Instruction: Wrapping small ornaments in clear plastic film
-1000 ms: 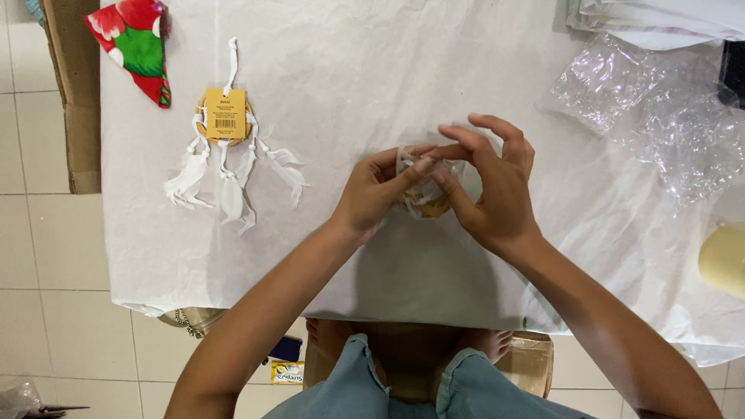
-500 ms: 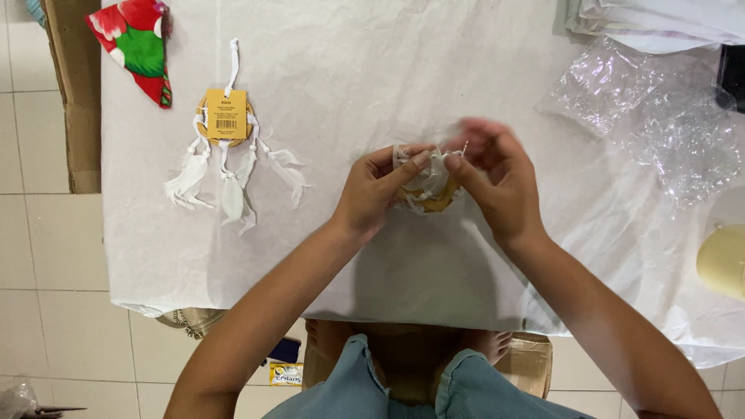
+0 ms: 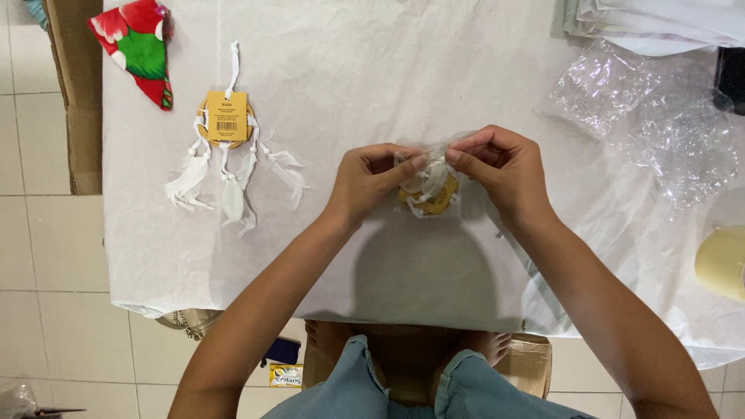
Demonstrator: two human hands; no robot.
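Note:
My left hand (image 3: 371,181) and my right hand (image 3: 503,172) pinch the top of a small clear plastic bag (image 3: 429,185) from both sides, just above the white table covering (image 3: 349,70). Inside the bag lies a small dreamcatcher with a yellow-brown ring and white feathers. The fingertips of both hands meet at the bag's upper edge and hide part of it.
A second white dreamcatcher (image 3: 229,151) with a yellow tag lies flat at the left. A red and green cloth (image 3: 138,43) sits at the far left corner beside a cardboard piece (image 3: 77,101). Crumpled clear plastic (image 3: 648,116) lies at the right, a tape roll (image 3: 722,262) at the right edge.
Both hands have shifted their grip on the bag; the right hand's raised fingers have come down to pinch the bag's top edge.

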